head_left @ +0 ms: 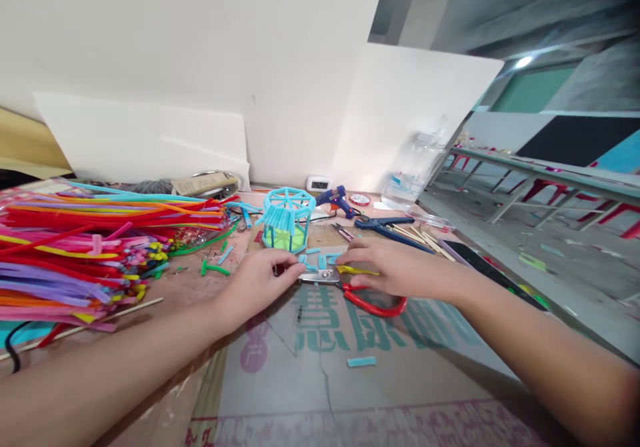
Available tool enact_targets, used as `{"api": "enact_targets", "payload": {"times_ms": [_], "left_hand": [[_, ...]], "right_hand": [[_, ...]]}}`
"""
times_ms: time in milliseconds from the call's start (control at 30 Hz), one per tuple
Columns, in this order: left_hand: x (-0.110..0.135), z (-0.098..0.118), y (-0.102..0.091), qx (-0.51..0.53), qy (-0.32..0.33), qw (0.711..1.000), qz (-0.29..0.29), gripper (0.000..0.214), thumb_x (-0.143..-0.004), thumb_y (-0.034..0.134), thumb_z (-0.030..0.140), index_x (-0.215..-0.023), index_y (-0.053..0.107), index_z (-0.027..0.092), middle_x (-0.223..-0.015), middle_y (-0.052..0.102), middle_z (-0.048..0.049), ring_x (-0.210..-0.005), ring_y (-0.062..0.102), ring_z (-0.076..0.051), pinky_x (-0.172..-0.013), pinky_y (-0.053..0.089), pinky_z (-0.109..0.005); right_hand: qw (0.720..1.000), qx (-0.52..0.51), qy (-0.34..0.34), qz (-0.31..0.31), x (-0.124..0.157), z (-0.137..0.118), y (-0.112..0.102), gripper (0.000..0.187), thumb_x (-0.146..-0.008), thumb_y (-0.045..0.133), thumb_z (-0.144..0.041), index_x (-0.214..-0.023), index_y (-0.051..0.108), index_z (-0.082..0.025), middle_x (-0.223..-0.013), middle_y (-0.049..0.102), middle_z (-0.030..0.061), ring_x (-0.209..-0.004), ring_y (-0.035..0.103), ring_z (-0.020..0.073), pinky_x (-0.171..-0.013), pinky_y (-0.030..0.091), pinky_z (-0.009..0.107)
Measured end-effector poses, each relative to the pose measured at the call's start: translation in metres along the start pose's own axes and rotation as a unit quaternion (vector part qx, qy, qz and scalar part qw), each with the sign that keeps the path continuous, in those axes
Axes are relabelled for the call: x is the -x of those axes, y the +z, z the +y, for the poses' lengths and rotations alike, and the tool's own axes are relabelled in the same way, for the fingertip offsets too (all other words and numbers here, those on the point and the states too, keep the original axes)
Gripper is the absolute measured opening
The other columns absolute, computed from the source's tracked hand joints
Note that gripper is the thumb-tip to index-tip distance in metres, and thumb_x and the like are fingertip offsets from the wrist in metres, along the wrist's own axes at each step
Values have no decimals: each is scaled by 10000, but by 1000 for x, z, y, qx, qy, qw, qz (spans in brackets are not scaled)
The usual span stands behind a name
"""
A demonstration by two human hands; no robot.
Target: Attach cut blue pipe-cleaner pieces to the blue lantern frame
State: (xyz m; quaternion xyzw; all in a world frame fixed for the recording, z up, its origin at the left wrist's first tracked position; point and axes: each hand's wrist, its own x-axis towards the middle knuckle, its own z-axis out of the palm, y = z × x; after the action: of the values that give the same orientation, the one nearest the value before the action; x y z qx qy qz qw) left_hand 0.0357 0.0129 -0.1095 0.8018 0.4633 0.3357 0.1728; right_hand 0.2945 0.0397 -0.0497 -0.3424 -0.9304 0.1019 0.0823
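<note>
My left hand [260, 279] has its thumb and forefinger pinched together beside the blades of a pair of scissors [375, 309] with red handles. Whatever sits between those fingertips is too small to make out. Several short cut pieces of light-blue pipe cleaner [323, 260] lie just beyond the blades. Over the scissors' handles hovers my right hand [387, 267], fingers apart and reaching toward these pieces. Behind the hands stands a small light-blue pipe-cleaner frame [287, 217] with a roof and a green base. One more blue piece [361, 362] lies nearer to me.
Bundles of coloured pipe cleaners [110, 220] fill the left side. Behind are a blue glue gun [337, 200], a small digital clock [319, 183] and a clear plastic bottle [407, 173]. Dark-blue pliers [385, 223] and wooden sticks [425, 239] lie to the right.
</note>
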Motion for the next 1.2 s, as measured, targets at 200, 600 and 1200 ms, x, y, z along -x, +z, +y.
{"api": "enact_targets", "payload": {"times_ms": [200,600,1200], "left_hand": [[1,0,0,-8,23,1000,14,288,-900,504,342,-746,688,182,-785,711,-24,-751,607,-170,-738,428,-271],[-3,-3,2,6,25,1000,-1,287,-891,505,330,-711,669,177,-731,693,-16,-714,589,-156,-742,403,-272],[-6,-8,1,-3,56,998,1,291,-890,513,324,-686,659,176,-701,685,-19,-709,578,-163,-754,369,-291]], "right_hand": [[990,-1,58,130,-33,9,19,289,-934,463,-332,-1039,696,-198,-970,721,77,-830,636,208,-743,457,323],[972,-227,63,21,-84,19,41,468,-880,475,-219,-1345,519,-191,-705,655,-5,-493,564,96,-487,457,212],[949,-265,116,124,-95,14,52,303,-839,549,-364,-1051,627,-161,-771,655,33,-562,590,137,-553,501,285]]}}
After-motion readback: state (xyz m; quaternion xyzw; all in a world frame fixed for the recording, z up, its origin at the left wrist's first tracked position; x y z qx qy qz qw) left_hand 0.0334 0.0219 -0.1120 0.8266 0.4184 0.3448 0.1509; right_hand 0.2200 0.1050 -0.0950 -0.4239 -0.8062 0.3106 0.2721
